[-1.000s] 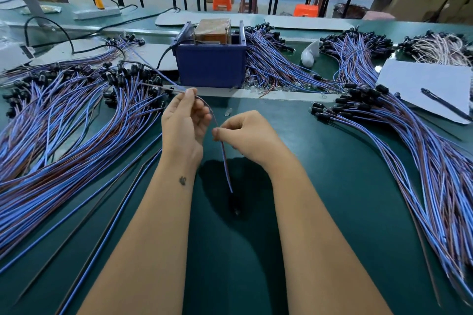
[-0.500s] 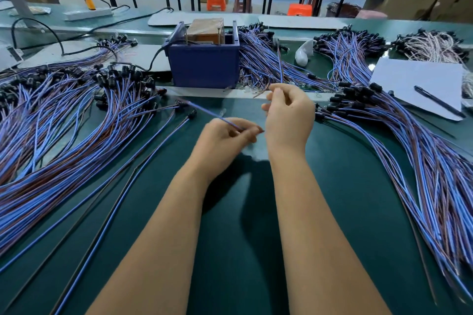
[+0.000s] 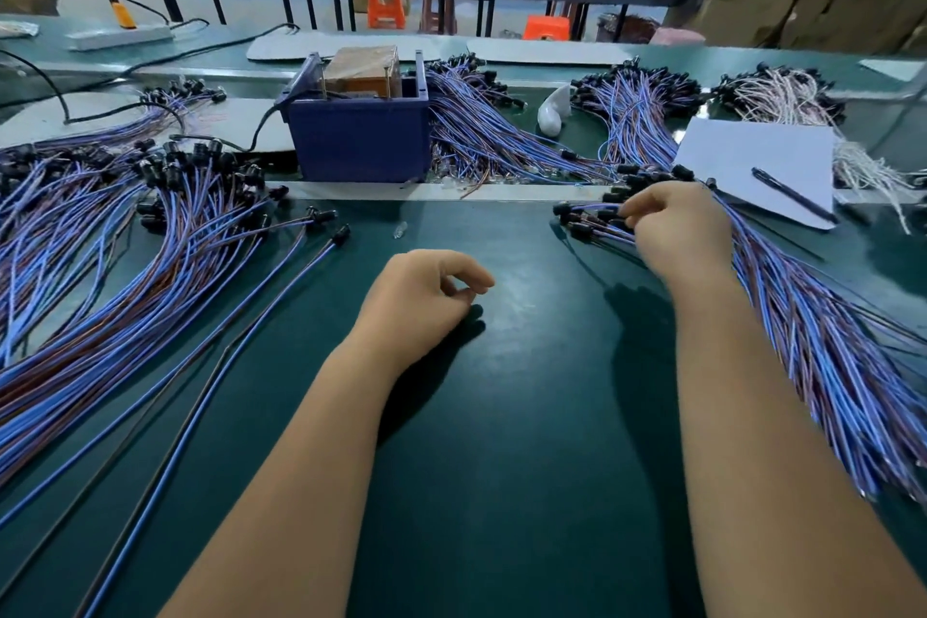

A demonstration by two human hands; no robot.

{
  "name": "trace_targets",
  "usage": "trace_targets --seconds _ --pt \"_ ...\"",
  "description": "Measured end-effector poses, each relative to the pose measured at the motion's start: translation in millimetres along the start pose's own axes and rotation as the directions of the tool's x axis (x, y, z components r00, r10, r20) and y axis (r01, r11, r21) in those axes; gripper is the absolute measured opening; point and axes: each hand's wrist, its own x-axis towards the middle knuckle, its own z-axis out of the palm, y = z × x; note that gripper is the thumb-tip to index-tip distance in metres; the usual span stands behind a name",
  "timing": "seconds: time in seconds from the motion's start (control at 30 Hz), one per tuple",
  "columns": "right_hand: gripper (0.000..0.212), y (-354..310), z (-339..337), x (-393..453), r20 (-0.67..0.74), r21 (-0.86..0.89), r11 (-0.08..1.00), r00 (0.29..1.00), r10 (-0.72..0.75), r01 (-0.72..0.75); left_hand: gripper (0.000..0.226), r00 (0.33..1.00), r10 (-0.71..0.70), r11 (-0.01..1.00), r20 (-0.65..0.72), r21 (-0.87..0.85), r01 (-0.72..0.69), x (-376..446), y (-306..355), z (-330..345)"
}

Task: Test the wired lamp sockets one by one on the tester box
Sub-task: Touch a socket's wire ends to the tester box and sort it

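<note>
Right hand point(image 3: 679, 228): fingers curled into the socket ends of the right bundle point(image 3: 822, 346), pinching wires there.
Left hand point(image 3: 419, 299): loosely curled, holding nothing, resting on the counter point(image 3: 526, 417).
Left bundle point(image 3: 125, 256): well apart from both hands.
Tester box point(image 3: 358, 121): beyond the hands, at the counter's far edge.

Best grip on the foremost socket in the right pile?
Probably pinch the black socket body from above, fingers across its sides. It sticks out leftward past the right pile, wires trailing right, so draw it left. The right hand is already there.
</note>
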Motion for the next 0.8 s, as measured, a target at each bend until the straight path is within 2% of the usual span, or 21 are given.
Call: trace_targets --seconds 0.13,0.23,0.3,0.37,0.43,0.47,0.53,0.6,0.8 --pt "0.038 -9.3 5.6 -3.4 -0.089 -0.249 0.967 0.995 0.039 -0.06 0.033 0.992 -0.035 0.999 -0.119 0.034 0.039 2.3 -3.6 -3.2" --pt "0.034 -35.0 31.0 -16.7 -0.06 -0.24 0.97 0.997 -0.054 0.038 0.021 0.979 -0.056 0.988 -0.196 0.128 0.082 3.6 -9.2 -10.4" --pt "0.031 -57.1 54.0 -30.0 0.005 -0.154 0.977 0.989 -0.15 0.149 0.02 0.945 -0.11 0.96 -0.308 0.215 0.182 3.2 -15.0 -19.2" --pt "0.026 -78.8 77.3 -47.3 0.121 0.088 0.973 0.968 -0.221 0.212 0.026 0.885 -0.179 0.916 -0.43 0.255 0.309 1.6 -21.1 -30.5" --pt "0.021 -93.4 97.6 -65.9 0.256 0.334 0.93 0.934 -0.248 0.156 0.035 0.833 -0.276 0.845 -0.479 0.293 0.448 -0.2 -26.4 -40.6" --pt "0.021 -97.0 107.1 -73.5 0.302 0.376 0.917 0.918 -0.255 0.131 0.038 0.819 -0.325 0.806 -0.472 0.315 0.502 -1.1 -28.6 -44.2" --pt "0.022 -96.9 121.1 -82.9 0.341 0.314 0.936 0.9 -0.27 0.161 0.041 0.813 -0.382 0.759 -0.44 0.352 0.547 -1.9 -30.8 -46.9" --pt "0.024 -93.9 126.4 -84.8 0.323 0.252 0.947 0.905 -0.275 0.198 0.042 0.822 -0.378 0.757 -0.425 0.369 0.539 -1.8 -31.5 -46.0" --pt "0.021 -87.9 125.4 -82.2 0.302 0.443 0.881 0.898 -0.321 0.166 0.034 0.822 -0.34 0.766 -0.457 0.372 0.524 0.1 -38.0 -45.1"
